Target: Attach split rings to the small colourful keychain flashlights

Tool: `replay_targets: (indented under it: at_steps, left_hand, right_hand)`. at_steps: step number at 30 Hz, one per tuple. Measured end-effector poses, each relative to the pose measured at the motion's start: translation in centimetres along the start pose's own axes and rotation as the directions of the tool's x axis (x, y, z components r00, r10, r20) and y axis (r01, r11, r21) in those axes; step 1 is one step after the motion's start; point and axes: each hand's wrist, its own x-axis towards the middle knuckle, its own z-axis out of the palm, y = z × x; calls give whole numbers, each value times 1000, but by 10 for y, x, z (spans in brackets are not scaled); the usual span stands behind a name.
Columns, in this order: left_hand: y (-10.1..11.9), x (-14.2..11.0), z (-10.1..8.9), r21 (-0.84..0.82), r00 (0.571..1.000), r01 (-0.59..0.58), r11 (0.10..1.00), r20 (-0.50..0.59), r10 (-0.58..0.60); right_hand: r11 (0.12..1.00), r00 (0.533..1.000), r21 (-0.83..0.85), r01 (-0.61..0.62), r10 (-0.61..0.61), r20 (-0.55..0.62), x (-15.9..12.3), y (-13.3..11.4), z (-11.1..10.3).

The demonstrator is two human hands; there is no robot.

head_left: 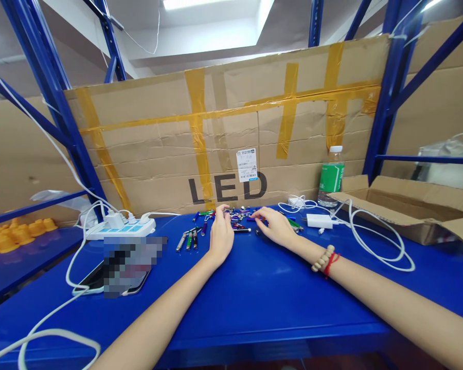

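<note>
A heap of small coloured pen-like parts lies on the blue bench at the foot of a cardboard wall. My left hand rests at the heap's left edge, fingers curled together at the parts; what they pinch is too small to name. My right hand reaches into the heap from the right, fingers bent down onto the pieces. Its wrist wears a bead bracelet with a red string. A few metal cylinders lie apart, just left of my left hand.
A white power strip with plugs and cables sits at the left, with a phone in front of it. A white charger with a looped cable, a green-labelled bottle and an open cardboard box stand at the right. Orange pieces lie far left.
</note>
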Motion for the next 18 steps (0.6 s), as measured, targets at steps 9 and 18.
replay_targets:
  at_steps: [9,18]
  left_hand:
    - [-6,1,-2,45,994,77,996,71,-80]
    - [-10,3,-1,34,990,141,989,24,-142]
  right_hand:
    - [979,967,-179,97,-50,250,7,-2,22]
    - [944,986,-331,-6,60,153,15,1,31]
